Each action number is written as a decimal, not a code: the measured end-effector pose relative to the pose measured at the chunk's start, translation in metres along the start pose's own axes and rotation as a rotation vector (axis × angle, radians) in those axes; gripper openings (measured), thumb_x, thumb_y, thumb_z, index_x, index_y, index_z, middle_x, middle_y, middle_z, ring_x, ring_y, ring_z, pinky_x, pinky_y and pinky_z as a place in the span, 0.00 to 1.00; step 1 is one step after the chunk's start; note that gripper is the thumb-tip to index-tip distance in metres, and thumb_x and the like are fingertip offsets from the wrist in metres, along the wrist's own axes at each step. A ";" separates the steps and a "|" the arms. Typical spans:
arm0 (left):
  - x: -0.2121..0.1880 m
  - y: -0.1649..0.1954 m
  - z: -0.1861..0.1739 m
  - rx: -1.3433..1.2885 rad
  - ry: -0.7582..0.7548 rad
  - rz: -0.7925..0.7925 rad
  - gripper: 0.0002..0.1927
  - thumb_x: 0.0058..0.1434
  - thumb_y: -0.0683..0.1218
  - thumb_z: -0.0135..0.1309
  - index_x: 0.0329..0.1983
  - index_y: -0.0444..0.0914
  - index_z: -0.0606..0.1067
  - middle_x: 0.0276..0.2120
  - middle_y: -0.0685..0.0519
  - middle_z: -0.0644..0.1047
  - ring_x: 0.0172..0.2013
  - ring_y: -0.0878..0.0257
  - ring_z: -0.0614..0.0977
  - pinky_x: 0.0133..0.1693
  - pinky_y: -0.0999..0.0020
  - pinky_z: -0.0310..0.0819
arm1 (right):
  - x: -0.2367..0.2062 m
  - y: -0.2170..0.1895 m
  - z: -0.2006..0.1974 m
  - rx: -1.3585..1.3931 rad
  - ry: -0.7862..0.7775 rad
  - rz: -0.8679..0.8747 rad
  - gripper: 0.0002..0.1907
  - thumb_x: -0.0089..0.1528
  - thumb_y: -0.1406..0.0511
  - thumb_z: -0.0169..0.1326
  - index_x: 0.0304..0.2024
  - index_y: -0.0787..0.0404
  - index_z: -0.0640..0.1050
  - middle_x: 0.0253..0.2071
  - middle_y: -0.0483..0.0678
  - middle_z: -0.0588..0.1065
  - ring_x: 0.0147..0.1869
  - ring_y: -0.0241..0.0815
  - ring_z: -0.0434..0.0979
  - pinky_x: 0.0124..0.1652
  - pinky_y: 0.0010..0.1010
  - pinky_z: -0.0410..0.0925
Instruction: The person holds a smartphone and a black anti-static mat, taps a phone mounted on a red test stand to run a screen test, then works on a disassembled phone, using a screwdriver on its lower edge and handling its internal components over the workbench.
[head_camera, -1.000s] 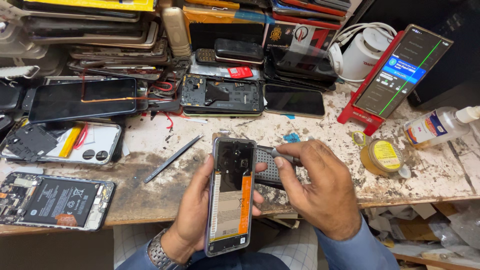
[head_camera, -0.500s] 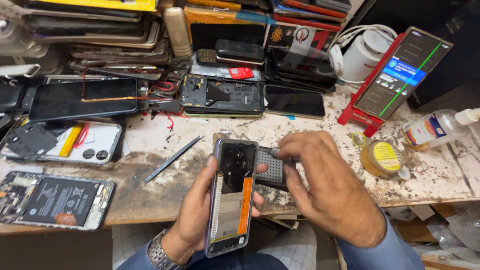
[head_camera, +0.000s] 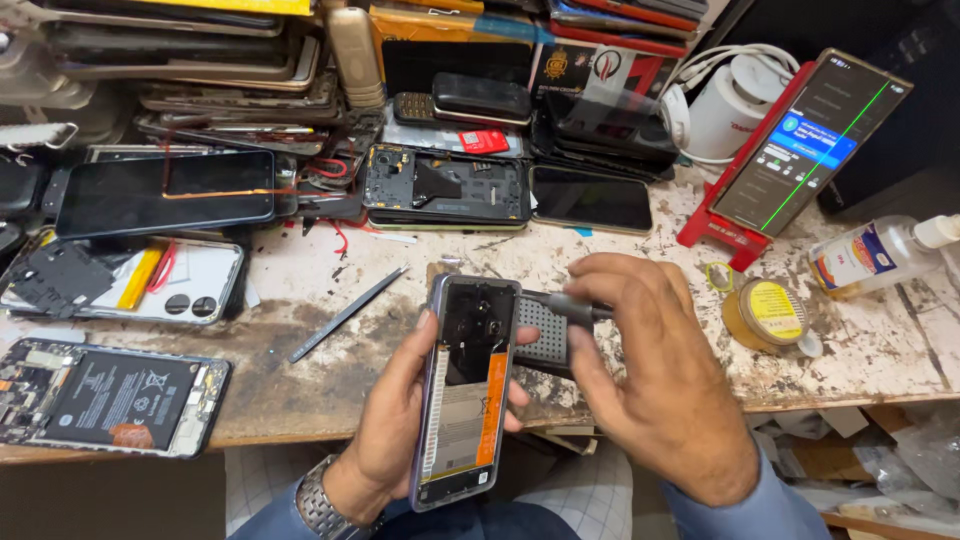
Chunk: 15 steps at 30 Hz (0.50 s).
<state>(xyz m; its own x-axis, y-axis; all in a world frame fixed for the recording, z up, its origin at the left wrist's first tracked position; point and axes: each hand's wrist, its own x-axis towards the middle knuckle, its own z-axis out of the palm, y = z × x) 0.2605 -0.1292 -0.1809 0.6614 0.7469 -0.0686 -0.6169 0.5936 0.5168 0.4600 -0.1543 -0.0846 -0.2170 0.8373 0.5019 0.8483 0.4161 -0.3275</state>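
Observation:
My left hand grips an opened phone with its back cover off, showing a black upper board and a battery with an orange strip. The phone is held upright over the bench's front edge. My right hand pinches a thin dark screwdriver whose tip points left toward the phone's upper right side. Behind the phone lies a small perforated grey mat on the bench.
Black tweezers lie left of the phone. Opened phones and stacked handsets crowd the left and back. A lit phone on a red stand, a yellow-lidded tin and a clear bottle stand at the right.
My right hand has shifted slightly and turned the screwdriver at the phone's upper edge. The left hand and phone stay almost still.

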 end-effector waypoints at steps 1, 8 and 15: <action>0.000 0.000 0.001 0.002 0.015 0.006 0.38 0.73 0.64 0.24 0.69 0.32 0.66 0.58 0.39 0.76 0.36 0.58 0.84 0.39 0.64 0.83 | 0.000 0.000 0.001 -0.032 0.006 -0.003 0.21 0.59 0.64 0.63 0.51 0.67 0.74 0.43 0.56 0.76 0.44 0.51 0.80 0.41 0.38 0.71; 0.000 -0.001 0.001 -0.011 0.032 0.009 0.37 0.72 0.64 0.24 0.69 0.33 0.66 0.59 0.41 0.76 0.37 0.57 0.84 0.39 0.64 0.83 | 0.001 -0.005 0.004 0.136 0.023 0.140 0.18 0.59 0.65 0.62 0.48 0.69 0.76 0.40 0.53 0.79 0.39 0.42 0.82 0.37 0.31 0.73; 0.000 -0.002 -0.005 -0.042 0.023 -0.014 0.40 0.72 0.65 0.24 0.69 0.32 0.67 0.51 0.40 0.80 0.37 0.55 0.84 0.42 0.61 0.83 | -0.007 0.000 0.005 0.157 0.096 0.167 0.07 0.62 0.69 0.60 0.42 0.64 0.80 0.37 0.50 0.79 0.37 0.40 0.82 0.38 0.30 0.74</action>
<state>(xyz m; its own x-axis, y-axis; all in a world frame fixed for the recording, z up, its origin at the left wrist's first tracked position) 0.2597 -0.1290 -0.1857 0.6608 0.7445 -0.0953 -0.6249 0.6161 0.4795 0.4591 -0.1584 -0.0916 -0.0272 0.8648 0.5014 0.7816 0.3310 -0.5286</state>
